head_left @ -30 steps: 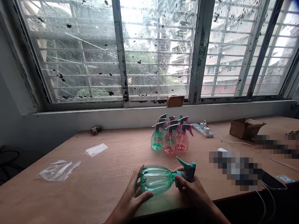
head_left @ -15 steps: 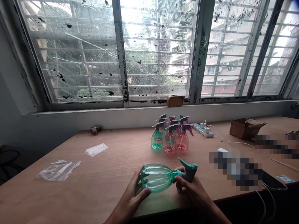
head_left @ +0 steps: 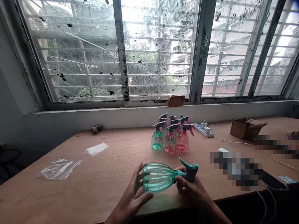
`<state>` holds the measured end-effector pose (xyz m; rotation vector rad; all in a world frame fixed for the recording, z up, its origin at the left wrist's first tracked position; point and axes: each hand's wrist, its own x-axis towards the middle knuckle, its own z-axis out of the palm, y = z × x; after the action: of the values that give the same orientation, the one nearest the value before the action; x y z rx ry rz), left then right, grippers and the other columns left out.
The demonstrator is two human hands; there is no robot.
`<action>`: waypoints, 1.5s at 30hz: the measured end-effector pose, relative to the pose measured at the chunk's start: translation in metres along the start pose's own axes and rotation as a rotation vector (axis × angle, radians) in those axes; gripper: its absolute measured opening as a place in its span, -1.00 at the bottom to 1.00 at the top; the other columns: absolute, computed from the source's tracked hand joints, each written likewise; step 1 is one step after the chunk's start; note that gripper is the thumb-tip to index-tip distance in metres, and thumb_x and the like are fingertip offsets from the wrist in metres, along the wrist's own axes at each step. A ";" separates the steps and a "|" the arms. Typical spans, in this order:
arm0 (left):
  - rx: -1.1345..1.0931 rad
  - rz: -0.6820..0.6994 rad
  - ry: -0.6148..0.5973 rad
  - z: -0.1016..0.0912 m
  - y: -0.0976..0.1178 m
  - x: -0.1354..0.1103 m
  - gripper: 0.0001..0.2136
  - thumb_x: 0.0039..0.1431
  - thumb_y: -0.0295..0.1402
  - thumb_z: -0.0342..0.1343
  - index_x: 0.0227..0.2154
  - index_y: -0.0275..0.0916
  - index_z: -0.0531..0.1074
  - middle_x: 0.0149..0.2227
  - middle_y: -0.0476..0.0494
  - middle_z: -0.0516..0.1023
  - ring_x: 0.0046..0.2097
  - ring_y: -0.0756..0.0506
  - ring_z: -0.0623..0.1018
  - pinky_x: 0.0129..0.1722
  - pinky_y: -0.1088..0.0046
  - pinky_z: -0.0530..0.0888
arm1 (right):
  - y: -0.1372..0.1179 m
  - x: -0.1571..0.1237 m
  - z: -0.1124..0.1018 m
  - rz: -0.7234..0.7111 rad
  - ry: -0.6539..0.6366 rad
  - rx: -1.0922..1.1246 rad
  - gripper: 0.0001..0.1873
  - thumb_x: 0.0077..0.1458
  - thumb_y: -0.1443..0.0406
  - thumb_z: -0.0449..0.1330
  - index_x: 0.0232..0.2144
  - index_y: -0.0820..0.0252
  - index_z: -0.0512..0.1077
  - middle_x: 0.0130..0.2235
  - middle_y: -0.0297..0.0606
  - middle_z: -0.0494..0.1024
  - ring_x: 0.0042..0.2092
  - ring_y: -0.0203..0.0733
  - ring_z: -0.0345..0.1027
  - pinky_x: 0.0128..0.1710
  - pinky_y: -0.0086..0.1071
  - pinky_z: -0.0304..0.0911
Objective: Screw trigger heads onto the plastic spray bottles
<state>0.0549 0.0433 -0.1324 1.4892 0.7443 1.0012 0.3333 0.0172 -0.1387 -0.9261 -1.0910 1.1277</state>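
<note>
1. Head view shows your two hands at the near edge of a wooden table (head_left: 105, 189), both on one green spray bottle (head_left: 157, 177).
2. You keep the green spray bottle lying on its side, with its round bottom to the left and its teal trigger head (head_left: 190, 170) to the right, the nozzle tilted up. I cannot tell if the bottle touches the table or is a little above it.
3. Your left hand (head_left: 133, 199) is closed around the bottom part of the bottle: the fingers are spread over its far side and the thumb presses on the near side.
4. Your right hand (head_left: 192, 191) grips the bottle at the neck, just under the trigger head, with the fingers wrapped there.
5. Farther on the table, behind the bottle, a group of small spray bottles (head_left: 171, 138) stands upright and close together; some are green and some pink, all with grey and pink triggers.
6. Right of this group a white power strip (head_left: 203, 130) lies with a plug in it, and a cardboard box (head_left: 246, 127) is farther right.
7. On the left part of the table you see two clear plastic bags, a bigger plastic bag (head_left: 58, 169) near the edge and a smaller plastic bag (head_left: 96, 149) beyond it.
8. Behind the table a wide window (head_left: 158, 49) with bars fills the wall, and a brown block (head_left: 175, 100) lies on its sill.
</note>
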 end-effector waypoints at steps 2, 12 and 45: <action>-0.002 0.008 -0.011 -0.001 0.001 0.002 -0.06 0.26 0.11 0.46 0.57 0.00 0.20 0.54 -0.36 0.34 0.55 -0.48 0.34 0.52 -0.06 0.33 | 0.000 0.000 0.000 0.000 -0.001 0.004 -0.31 -0.01 -0.26 0.58 -0.21 0.13 0.52 -0.57 -0.44 0.47 -0.54 -0.20 0.31 -0.51 -0.38 0.17; 0.010 -0.010 -0.014 0.001 -0.004 0.002 0.10 0.22 0.08 0.51 0.65 0.19 -0.06 0.53 -0.28 0.36 0.53 -0.45 0.37 0.53 -0.09 0.28 | 0.002 0.001 -0.002 0.008 0.002 0.018 -0.31 0.00 -0.25 0.58 -0.20 0.13 0.51 -0.52 -0.41 0.51 -0.52 -0.22 0.34 -0.51 -0.40 0.20; 0.034 0.022 -0.017 0.000 0.000 -0.003 -0.03 0.37 0.11 0.37 0.65 0.17 -0.06 0.65 -0.16 0.17 0.61 -0.40 0.24 0.56 0.00 0.25 | 0.006 0.002 -0.006 -0.012 -0.079 0.033 -0.32 0.04 -0.22 0.59 -0.11 0.17 0.59 -0.52 -0.40 0.53 -0.51 -0.23 0.32 -0.47 -0.35 0.26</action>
<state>0.0534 0.0409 -0.1333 1.5362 0.7373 0.9951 0.3376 0.0198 -0.1455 -0.8545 -1.1367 1.1774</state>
